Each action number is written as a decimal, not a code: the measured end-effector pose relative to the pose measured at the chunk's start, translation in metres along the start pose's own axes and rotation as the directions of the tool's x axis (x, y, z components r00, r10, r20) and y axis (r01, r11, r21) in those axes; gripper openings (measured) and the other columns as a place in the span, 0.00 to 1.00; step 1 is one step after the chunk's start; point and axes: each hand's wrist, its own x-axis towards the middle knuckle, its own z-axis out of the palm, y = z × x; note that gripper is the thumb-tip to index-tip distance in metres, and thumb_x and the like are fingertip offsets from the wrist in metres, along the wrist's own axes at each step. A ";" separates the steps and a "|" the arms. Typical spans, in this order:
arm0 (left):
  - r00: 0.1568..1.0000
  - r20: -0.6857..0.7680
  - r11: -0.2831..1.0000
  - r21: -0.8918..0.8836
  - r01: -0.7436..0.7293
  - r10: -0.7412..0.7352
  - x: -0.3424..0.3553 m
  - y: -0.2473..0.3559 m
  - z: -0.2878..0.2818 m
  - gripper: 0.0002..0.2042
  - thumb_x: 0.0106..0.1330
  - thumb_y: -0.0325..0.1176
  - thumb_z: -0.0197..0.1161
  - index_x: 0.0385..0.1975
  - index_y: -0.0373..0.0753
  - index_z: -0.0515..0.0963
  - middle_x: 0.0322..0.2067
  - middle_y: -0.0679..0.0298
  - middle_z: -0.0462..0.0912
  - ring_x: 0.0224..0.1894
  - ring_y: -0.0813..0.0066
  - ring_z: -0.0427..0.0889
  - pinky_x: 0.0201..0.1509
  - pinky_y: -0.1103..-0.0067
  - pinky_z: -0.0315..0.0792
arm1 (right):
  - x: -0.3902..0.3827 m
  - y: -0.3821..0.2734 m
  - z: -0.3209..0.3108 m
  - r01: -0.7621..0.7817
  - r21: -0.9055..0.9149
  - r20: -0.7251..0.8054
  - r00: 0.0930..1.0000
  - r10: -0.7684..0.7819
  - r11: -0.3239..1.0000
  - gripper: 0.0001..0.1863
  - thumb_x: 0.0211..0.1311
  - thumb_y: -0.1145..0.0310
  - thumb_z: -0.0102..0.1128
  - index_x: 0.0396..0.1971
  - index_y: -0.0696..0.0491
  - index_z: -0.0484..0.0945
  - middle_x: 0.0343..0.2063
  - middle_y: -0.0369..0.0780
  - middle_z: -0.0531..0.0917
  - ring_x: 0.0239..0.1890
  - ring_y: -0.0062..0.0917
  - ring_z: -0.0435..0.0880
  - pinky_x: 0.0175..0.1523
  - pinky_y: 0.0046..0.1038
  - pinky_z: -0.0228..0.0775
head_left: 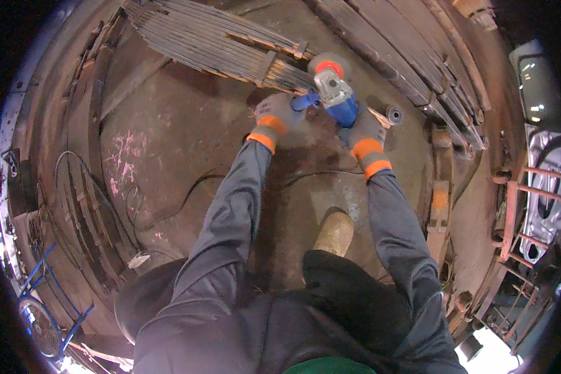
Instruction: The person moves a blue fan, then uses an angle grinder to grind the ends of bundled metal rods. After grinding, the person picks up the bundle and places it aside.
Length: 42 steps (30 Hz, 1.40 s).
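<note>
Both my hands hold a blue angle grinder [341, 103] with a silver gear head and a red-centred disc at its far end. My left hand [279, 112], in a grey glove with an orange cuff, is closed round the blue side handle. The gloved right hand [364, 134] grips the grinder's body, its fingers partly hidden. Just ahead, the disc is at the near end of a leaf spring pack [230, 53], a stack of long steel leaves held by clamps. Whether disc and steel touch, I cannot tell. A spring eye [394, 115] shows right of the grinder.
More leaf springs [411, 81] lie at the upper right, others [90, 93] along the left. A black cable [190, 190] snakes across the floor behind my hands. My boot [335, 234] is below them. A blue-framed fan [40, 321] stands lower left, a rusty metal rack [510, 218] at right.
</note>
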 end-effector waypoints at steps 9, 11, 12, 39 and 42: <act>0.998 -0.035 0.998 -0.039 0.041 -0.042 -0.010 -0.005 0.001 0.20 0.52 0.52 0.69 0.40 0.48 0.85 0.38 0.55 0.87 0.42 0.50 0.85 0.47 0.63 0.78 | 0.022 0.054 0.054 0.080 -0.238 0.059 0.996 -0.067 0.968 0.32 0.44 0.58 0.70 0.53 0.50 0.72 0.46 0.48 0.84 0.50 0.46 0.82 0.52 0.41 0.74; 0.999 -0.051 1.000 -0.008 0.000 0.000 -0.005 -0.011 -0.003 0.20 0.53 0.52 0.69 0.40 0.48 0.85 0.37 0.55 0.87 0.41 0.51 0.85 0.46 0.62 0.78 | 0.026 0.055 0.063 0.004 -0.140 0.103 0.995 0.010 0.990 0.32 0.45 0.58 0.70 0.53 0.50 0.72 0.46 0.49 0.84 0.50 0.46 0.82 0.53 0.41 0.74; 0.996 -0.086 0.999 -0.001 -0.032 0.032 -0.004 -0.014 -0.003 0.20 0.53 0.52 0.69 0.40 0.48 0.85 0.36 0.54 0.87 0.41 0.51 0.85 0.46 0.62 0.78 | 0.027 0.054 0.065 0.086 -0.164 0.055 0.995 -0.078 0.983 0.32 0.45 0.58 0.70 0.53 0.50 0.72 0.46 0.49 0.84 0.50 0.46 0.82 0.53 0.41 0.74; 0.996 0.069 0.984 0.162 -0.070 0.060 -0.092 -0.045 0.016 0.20 0.51 0.50 0.70 0.43 0.50 0.85 0.35 0.55 0.87 0.37 0.51 0.85 0.42 0.64 0.79 | -0.077 0.012 0.047 0.245 0.122 -0.108 0.967 -0.233 0.962 0.36 0.44 0.60 0.76 0.56 0.54 0.72 0.46 0.51 0.83 0.50 0.47 0.82 0.55 0.41 0.74; 0.988 -0.142 0.991 -0.112 -0.078 0.062 -0.083 -0.017 -0.013 0.20 0.53 0.53 0.66 0.43 0.51 0.85 0.37 0.56 0.87 0.39 0.53 0.85 0.43 0.63 0.78 | -0.057 0.013 0.025 0.088 0.222 0.013 0.996 -0.093 0.971 0.33 0.46 0.65 0.70 0.57 0.53 0.74 0.49 0.49 0.83 0.52 0.46 0.81 0.55 0.40 0.73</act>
